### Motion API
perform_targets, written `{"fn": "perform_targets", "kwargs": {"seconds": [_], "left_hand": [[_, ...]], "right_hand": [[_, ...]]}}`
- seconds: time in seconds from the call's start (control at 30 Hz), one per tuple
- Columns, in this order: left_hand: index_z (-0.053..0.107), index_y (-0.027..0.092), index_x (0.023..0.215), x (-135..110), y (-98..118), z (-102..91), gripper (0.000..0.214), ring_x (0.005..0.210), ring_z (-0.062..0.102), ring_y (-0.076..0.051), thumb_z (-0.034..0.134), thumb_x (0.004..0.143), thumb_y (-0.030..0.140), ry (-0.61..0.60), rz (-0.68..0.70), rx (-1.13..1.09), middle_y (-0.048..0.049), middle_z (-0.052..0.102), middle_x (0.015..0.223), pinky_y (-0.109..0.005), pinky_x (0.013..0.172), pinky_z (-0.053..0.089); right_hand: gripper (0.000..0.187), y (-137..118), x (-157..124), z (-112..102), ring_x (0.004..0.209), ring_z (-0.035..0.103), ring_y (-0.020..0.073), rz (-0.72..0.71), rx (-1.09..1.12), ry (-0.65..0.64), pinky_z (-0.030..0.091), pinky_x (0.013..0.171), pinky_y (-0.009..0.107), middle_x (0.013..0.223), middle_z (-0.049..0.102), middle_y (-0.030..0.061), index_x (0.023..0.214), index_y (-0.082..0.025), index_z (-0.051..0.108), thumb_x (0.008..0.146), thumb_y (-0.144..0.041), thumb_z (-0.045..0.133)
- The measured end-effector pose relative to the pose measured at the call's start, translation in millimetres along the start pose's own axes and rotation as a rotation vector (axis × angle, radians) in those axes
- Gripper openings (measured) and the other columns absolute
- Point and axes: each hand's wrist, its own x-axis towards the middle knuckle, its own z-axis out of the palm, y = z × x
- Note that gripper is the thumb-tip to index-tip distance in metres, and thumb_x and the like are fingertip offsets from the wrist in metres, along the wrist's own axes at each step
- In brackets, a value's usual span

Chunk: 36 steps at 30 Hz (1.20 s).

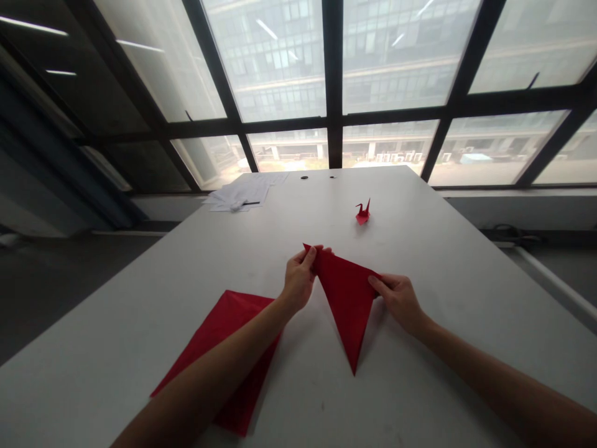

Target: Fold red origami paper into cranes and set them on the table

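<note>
A red paper sheet folded into a triangle (347, 302) is held just above the white table (420, 373), its long point toward me. My left hand (299, 279) pinches the triangle's far left corner, fingers closed on it. My right hand (398, 298) grips the right corner, thumb on top. A flat stack of red paper squares (224, 348) lies on the table under my left forearm. A small finished red paper crane (363, 213) stands farther back, right of centre.
Several white paper sheets (242, 194) lie at the table's far left corner. Two small dark holes (305, 177) sit near the far edge. Large dark-framed windows (333, 81) stand beyond the table. The floor drops away on both sides.
</note>
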Motion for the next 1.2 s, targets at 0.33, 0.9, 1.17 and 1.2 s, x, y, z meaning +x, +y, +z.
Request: {"fn": "perform_targets", "kwargs": {"seconds": [0.33,0.9,1.17,1.2], "left_hand": [[0.070,0.010,0.105,-0.1,7.6,0.2,0.037,0.098,0.072,-0.027,0.074,0.084,0.040,-0.023,0.036,-0.021,-0.0155,0.076,0.102,-0.043,0.093,0.055],[0.070,0.012,0.098,1.1,10.9,0.5,0.031,0.098,0.072,-0.024,0.073,0.085,0.040,-0.038,0.095,-0.046,-0.0114,0.076,0.099,-0.038,0.091,0.054],[0.073,0.009,0.101,-1.4,2.0,-3.2,0.033,0.094,0.071,-0.025,0.081,0.077,0.031,-0.119,-0.043,0.090,-0.0150,0.075,0.103,-0.038,0.087,0.055],[0.074,0.009,0.099,-0.7,1.8,-3.7,0.031,0.094,0.071,-0.025,0.080,0.079,0.032,-0.107,-0.045,0.082,-0.0148,0.076,0.102,-0.037,0.087,0.055]], "right_hand": [[0.038,-6.0,-4.7,-0.9,0.061,0.064,0.0209,-0.076,-0.095,0.048,0.050,0.055,0.030,0.068,0.072,0.0056,0.074,-0.016,0.076,0.086,-0.051,0.065],[0.039,-3.2,-2.5,-1.7,0.065,0.067,0.0248,0.035,0.034,0.001,0.054,0.058,0.034,0.072,0.074,0.0076,0.079,-0.016,0.078,0.081,-0.054,0.069],[0.037,-1.0,-2.2,-1.6,0.063,0.066,0.0235,0.027,0.020,0.019,0.052,0.057,0.033,0.069,0.072,0.0064,0.074,-0.016,0.076,0.083,-0.051,0.069],[0.037,-1.0,-2.3,-1.6,0.063,0.066,0.0235,0.027,0.017,0.018,0.053,0.057,0.033,0.069,0.072,0.0064,0.073,-0.016,0.075,0.083,-0.051,0.069]]}}
